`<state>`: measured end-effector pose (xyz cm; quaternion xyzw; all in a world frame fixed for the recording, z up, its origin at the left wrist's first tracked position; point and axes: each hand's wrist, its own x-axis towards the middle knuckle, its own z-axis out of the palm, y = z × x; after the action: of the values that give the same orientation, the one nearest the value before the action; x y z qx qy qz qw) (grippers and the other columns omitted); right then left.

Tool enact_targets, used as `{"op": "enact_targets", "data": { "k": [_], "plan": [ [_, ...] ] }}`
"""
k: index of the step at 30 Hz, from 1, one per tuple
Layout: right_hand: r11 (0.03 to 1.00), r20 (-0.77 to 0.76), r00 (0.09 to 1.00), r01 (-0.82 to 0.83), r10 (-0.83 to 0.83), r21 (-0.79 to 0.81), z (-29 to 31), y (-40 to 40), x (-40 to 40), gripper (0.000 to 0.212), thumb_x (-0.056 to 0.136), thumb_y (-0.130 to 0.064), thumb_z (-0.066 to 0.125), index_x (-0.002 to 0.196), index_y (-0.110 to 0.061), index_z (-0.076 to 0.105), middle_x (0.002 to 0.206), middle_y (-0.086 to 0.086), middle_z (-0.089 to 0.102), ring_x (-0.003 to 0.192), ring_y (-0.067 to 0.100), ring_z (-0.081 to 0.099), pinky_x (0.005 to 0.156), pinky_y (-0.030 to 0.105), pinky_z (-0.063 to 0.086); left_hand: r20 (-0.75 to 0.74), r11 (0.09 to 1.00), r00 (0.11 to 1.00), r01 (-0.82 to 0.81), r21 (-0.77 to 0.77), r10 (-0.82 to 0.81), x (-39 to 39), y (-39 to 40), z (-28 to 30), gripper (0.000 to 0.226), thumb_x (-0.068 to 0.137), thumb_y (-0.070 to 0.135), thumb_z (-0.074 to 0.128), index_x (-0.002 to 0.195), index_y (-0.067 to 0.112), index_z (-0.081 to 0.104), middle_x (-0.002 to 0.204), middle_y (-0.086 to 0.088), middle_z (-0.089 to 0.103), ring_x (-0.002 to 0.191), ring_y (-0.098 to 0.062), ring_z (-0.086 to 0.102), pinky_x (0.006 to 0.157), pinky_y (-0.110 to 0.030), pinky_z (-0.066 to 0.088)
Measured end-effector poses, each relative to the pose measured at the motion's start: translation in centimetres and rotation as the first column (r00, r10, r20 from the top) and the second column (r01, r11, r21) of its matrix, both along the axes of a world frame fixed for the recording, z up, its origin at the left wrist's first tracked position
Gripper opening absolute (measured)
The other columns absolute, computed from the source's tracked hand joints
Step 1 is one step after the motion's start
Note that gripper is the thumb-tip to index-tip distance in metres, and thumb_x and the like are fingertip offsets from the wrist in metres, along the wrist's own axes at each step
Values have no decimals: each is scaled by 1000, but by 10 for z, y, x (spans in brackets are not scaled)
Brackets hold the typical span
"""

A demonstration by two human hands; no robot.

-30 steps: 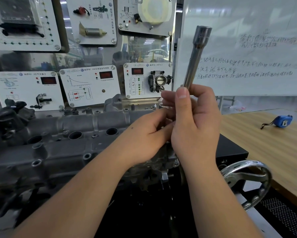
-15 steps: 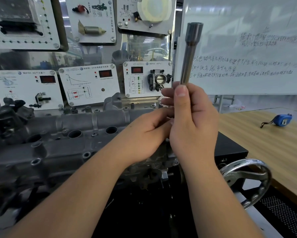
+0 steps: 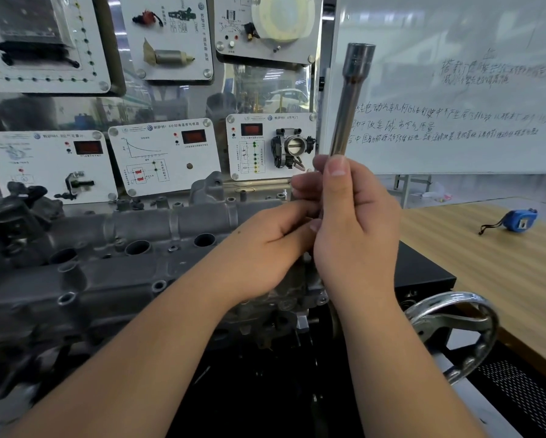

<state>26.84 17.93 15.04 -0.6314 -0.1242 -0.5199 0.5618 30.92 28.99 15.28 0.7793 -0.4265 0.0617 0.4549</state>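
A long steel socket tube (image 3: 349, 99) stands nearly upright, its wide hex end at the top, in front of the whiteboard. My right hand (image 3: 357, 222) grips its lower part, thumb pressed up along the shaft. My left hand (image 3: 271, 245) reaches in from the left with curled fingers meeting the tube's bottom end behind my right hand; what it pinches there is hidden. Both hands hover over the right end of a grey engine cylinder head (image 3: 113, 257).
Demonstration panels with sensors and a throttle body (image 3: 292, 147) line the back wall. A whiteboard (image 3: 455, 90) stands at the right. A chrome handwheel (image 3: 455, 327) sits below my right wrist. A blue tape measure (image 3: 518, 219) lies on the wooden table (image 3: 486, 263).
The socket tube swung from tilted right to nearly upright and has tilted slightly right again. Both hands kept their hold and barely shifted.
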Motion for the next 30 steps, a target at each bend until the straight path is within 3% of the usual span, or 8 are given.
{"op": "enact_targets", "data": {
  "k": [7, 13, 15, 18, 20, 23, 26, 30],
  "plan": [
    [998, 13, 999, -48, 48, 48, -3, -2, 3, 6, 100, -36, 56, 104, -40, 53, 93, -12, 77, 92, 12, 74, 84, 49, 59, 34, 1000, 999, -21, 22, 20, -2, -4, 1, 21, 106, 23, 55, 126, 23, 61, 107, 0, 74, 97, -22, 71, 87, -52, 56],
    [1000, 7, 1000, -1, 1, 8, -3, 0, 3, 16, 102, -39, 45, 99, -39, 61, 94, -12, 76, 89, 11, 73, 81, 44, 59, -10, 1000, 1000, -11, -19, 11, -1, 0, 1, 18, 108, 30, 49, 110, 37, 66, 97, 19, 74, 84, 4, 68, 74, -16, 53],
    [1000, -11, 1000, 13, -14, -9, -2, -1, 3, 21, 104, -37, 43, 96, -41, 62, 92, -13, 75, 89, 9, 73, 81, 38, 58, 0, 999, 1000, -14, -29, 14, -1, -1, 1, 18, 107, 29, 50, 110, 34, 67, 99, 14, 74, 85, 1, 68, 78, -19, 55],
    [998, -13, 999, 33, -34, -52, -1, -2, 2, 25, 103, -40, 43, 91, -36, 65, 90, -11, 74, 86, 7, 70, 75, 28, 56, 0, 999, 1000, -23, -25, 23, 0, -4, 0, 17, 105, 29, 54, 119, 26, 65, 103, 5, 74, 94, -16, 72, 88, -44, 58],
    [995, -5, 999, 41, -42, -87, -2, -2, 2, 34, 102, -41, 44, 88, -18, 66, 84, 1, 70, 77, 15, 66, 69, 38, 54, -7, 1000, 1000, -24, -15, 24, -1, -5, 1, 22, 105, 25, 55, 125, 21, 62, 110, -2, 74, 102, -25, 71, 91, -53, 56],
    [994, 5, 999, 46, -46, -104, -3, -4, 2, 32, 104, -35, 46, 89, -13, 64, 80, -2, 68, 75, 15, 66, 67, 39, 54, -11, 1000, 1000, -18, -4, 17, 0, -4, 0, 21, 106, 25, 54, 125, 23, 63, 111, 0, 74, 102, -21, 71, 92, -48, 56],
    [998, -5, 1000, 20, -21, -62, -4, -5, 3, 26, 105, -35, 45, 107, -18, 66, 91, -13, 73, 87, 9, 72, 76, 30, 57, -21, 1000, 1000, 6, -18, -7, 1, -1, -1, 20, 108, 25, 51, 120, 31, 66, 108, 11, 75, 98, -4, 70, 89, -26, 56],
    [999, 4, 999, -45, 45, 6, -3, -1, 4, 21, 100, -44, 44, 118, -37, 54, 101, -14, 75, 93, 11, 73, 86, 48, 59, -3, 1000, 1000, -8, -23, 8, 0, 0, 0, 17, 107, 24, 53, 115, 31, 66, 98, 11, 75, 84, -2, 70, 77, -24, 57]
  ]
}}
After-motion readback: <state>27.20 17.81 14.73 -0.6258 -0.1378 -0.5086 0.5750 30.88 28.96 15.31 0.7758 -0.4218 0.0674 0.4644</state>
